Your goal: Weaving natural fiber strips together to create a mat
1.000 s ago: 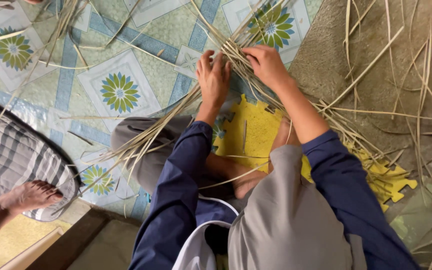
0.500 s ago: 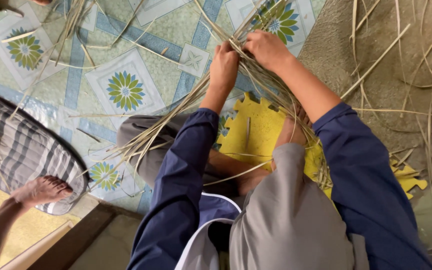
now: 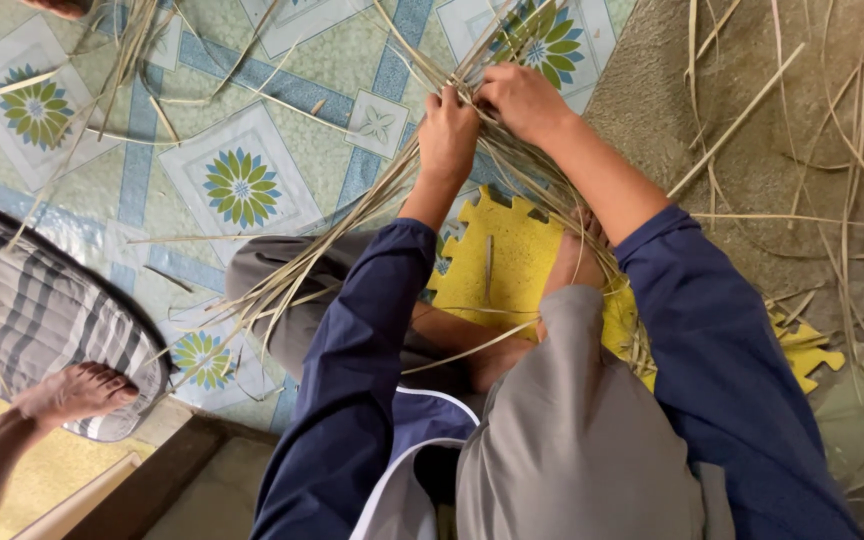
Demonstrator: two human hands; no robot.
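1. The left hand [image 3: 449, 135] is closed on a bunch of dry straw strips [image 3: 352, 230], pinching them together where they cross so they stay in order.
2. The right hand [image 3: 520, 98] grips the same strips just beside it, fingers curled over the crossing point.
3. The strips fan out over the patterned floor mat [image 3: 242, 190] and a yellow foam tile [image 3: 497, 270] under the legs.
4. Another person's bare foot [image 3: 77, 390] rests on a striped cushion [image 3: 32, 310].
5. Since half a second ago, both hands sit slightly closer together; the view has shifted a little.
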